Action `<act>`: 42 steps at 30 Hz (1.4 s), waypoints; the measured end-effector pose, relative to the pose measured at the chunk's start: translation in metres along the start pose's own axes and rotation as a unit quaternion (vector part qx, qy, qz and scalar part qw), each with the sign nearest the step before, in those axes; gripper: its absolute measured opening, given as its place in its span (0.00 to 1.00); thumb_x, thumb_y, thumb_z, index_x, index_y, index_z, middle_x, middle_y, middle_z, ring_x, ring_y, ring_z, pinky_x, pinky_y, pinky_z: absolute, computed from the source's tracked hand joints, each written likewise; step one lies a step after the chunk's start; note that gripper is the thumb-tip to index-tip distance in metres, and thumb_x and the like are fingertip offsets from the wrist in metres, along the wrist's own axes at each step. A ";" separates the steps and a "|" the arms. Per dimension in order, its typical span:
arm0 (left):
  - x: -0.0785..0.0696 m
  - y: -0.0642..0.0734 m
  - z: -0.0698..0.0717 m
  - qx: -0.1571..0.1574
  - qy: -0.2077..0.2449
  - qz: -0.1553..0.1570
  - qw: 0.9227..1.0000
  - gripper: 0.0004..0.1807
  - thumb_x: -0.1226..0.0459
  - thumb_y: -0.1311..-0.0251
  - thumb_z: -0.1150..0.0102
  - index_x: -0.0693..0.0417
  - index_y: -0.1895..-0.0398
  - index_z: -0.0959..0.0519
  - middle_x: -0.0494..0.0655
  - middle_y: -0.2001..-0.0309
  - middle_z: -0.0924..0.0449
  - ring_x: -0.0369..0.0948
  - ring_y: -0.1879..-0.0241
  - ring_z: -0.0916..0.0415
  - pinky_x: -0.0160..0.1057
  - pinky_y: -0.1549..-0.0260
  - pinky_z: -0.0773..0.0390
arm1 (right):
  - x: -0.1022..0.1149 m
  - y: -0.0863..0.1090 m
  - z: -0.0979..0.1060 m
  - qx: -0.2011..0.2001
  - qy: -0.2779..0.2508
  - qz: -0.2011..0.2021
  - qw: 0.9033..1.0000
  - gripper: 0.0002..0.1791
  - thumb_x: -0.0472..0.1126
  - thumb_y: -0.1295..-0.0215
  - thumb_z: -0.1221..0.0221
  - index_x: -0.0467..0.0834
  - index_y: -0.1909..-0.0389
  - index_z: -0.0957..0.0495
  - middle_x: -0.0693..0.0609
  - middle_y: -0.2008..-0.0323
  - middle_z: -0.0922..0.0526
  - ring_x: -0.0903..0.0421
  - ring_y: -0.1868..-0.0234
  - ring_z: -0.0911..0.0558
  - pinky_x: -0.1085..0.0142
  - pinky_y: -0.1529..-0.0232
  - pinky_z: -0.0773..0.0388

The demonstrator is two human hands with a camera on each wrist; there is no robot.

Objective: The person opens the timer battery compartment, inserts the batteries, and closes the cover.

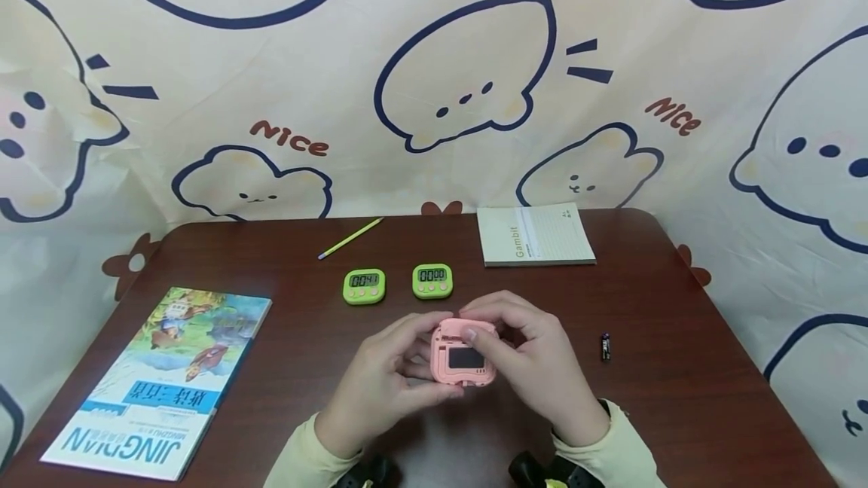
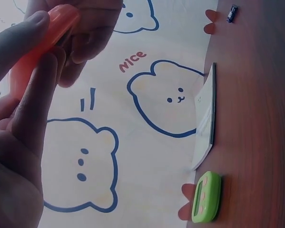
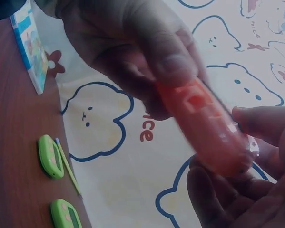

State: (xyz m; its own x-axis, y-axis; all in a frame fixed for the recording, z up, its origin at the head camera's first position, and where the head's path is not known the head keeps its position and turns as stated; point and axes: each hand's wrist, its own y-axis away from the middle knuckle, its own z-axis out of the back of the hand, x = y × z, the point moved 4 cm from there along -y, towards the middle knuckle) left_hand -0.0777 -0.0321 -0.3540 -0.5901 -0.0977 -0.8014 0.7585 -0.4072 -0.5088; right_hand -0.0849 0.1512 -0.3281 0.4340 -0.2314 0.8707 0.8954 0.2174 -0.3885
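A small pink device point(image 1: 465, 358) with a dark rectangular window is between both hands above the table's middle. My left hand point(image 1: 380, 382) grips its left side, thumb at the lower edge and index finger at the upper edge. My right hand point(image 1: 536, 352) pinches the upper right part, its thumb lying on the face. In the right wrist view the device's pink edge point(image 3: 206, 126) shows recesses and is somewhat blurred. The left wrist view shows the device point(image 2: 61, 19) edge-on, partly covered by fingers. A small black battery point(image 1: 606, 347) lies to the right of the right hand.
Beyond the hands lie two green digital timers, one on the left point(image 1: 364, 287) and one on the right point(image 1: 432, 282). Behind them is a yellow-green pencil point(image 1: 350, 238). A notebook point(image 1: 536, 236) lies at the back edge, and a blue-and-white book point(image 1: 159, 382) at the left.
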 end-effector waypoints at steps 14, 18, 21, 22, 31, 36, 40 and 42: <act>-0.001 0.000 0.008 -0.013 -0.014 0.014 1.000 0.39 0.70 0.57 0.19 0.57 0.37 0.26 0.48 0.53 0.19 0.36 0.66 0.17 0.36 0.67 0.14 | -0.007 0.001 0.036 -0.083 -0.001 -0.051 0.995 0.12 0.34 0.38 0.31 0.44 0.53 0.14 0.51 0.64 0.13 0.55 0.66 0.18 0.68 0.68 0.19; 0.000 0.000 0.011 -0.020 -0.012 0.023 0.999 0.39 0.70 0.57 0.19 0.56 0.37 0.26 0.48 0.52 0.19 0.36 0.65 0.17 0.36 0.66 0.13 | -0.020 0.004 0.048 -0.131 0.005 -0.084 0.988 0.12 0.31 0.41 0.30 0.39 0.55 0.16 0.50 0.68 0.15 0.53 0.73 0.19 0.68 0.73 0.19; 0.000 0.000 0.012 -0.021 -0.013 0.028 0.999 0.40 0.70 0.56 0.19 0.55 0.36 0.26 0.48 0.52 0.19 0.36 0.65 0.17 0.37 0.66 0.13 | -0.032 0.005 0.054 -0.141 0.012 -0.102 0.985 0.11 0.32 0.42 0.29 0.37 0.58 0.15 0.50 0.71 0.14 0.52 0.74 0.17 0.67 0.73 0.18; 0.001 0.000 0.013 -0.022 -0.014 0.028 0.999 0.40 0.69 0.56 0.19 0.55 0.36 0.26 0.48 0.52 0.19 0.36 0.65 0.17 0.37 0.66 0.13 | -0.037 0.006 0.056 -0.139 0.013 -0.110 0.984 0.11 0.33 0.42 0.29 0.37 0.58 0.15 0.50 0.72 0.14 0.52 0.74 0.16 0.67 0.73 0.18; 0.003 0.000 0.018 -0.030 -0.012 0.036 0.999 0.41 0.71 0.57 0.19 0.55 0.36 0.26 0.49 0.51 0.20 0.37 0.64 0.16 0.37 0.67 0.13 | -0.075 0.016 0.060 -0.033 0.059 -0.189 0.980 0.17 0.37 0.42 0.28 0.37 0.51 0.15 0.47 0.63 0.12 0.59 0.68 0.15 0.68 0.67 0.15; 0.004 0.000 0.018 -0.032 -0.013 0.032 0.999 0.41 0.72 0.57 0.20 0.56 0.36 0.27 0.49 0.51 0.20 0.37 0.64 0.16 0.37 0.67 0.13 | -0.092 0.023 0.054 0.047 0.114 -0.183 0.975 0.18 0.36 0.42 0.28 0.38 0.51 0.15 0.51 0.65 0.13 0.62 0.69 0.19 0.71 0.68 0.19; 0.006 0.000 0.020 -0.031 -0.015 0.041 0.999 0.41 0.71 0.57 0.20 0.55 0.36 0.27 0.48 0.51 0.20 0.37 0.64 0.16 0.37 0.67 0.13 | -0.106 0.027 0.047 0.093 0.172 -0.163 0.967 0.14 0.37 0.43 0.28 0.41 0.55 0.13 0.58 0.70 0.16 0.65 0.70 0.23 0.71 0.70 0.22; 0.006 0.000 0.020 -0.031 -0.022 0.044 0.998 0.41 0.71 0.57 0.20 0.54 0.35 0.27 0.47 0.52 0.19 0.37 0.64 0.16 0.36 0.66 0.13 | -0.114 0.029 0.044 0.113 0.199 -0.159 0.961 0.12 0.38 0.43 0.27 0.45 0.57 0.13 0.60 0.70 0.17 0.65 0.71 0.23 0.71 0.70 0.23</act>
State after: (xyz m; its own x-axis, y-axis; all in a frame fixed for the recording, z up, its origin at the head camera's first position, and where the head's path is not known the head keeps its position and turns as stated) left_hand -0.0865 -0.0513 -0.3521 -0.5304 -0.1703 -0.8304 0.8230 -0.3382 -0.4563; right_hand -0.1125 0.2260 -0.4254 0.1862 -0.6538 0.7334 0.9641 0.2653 -0.0083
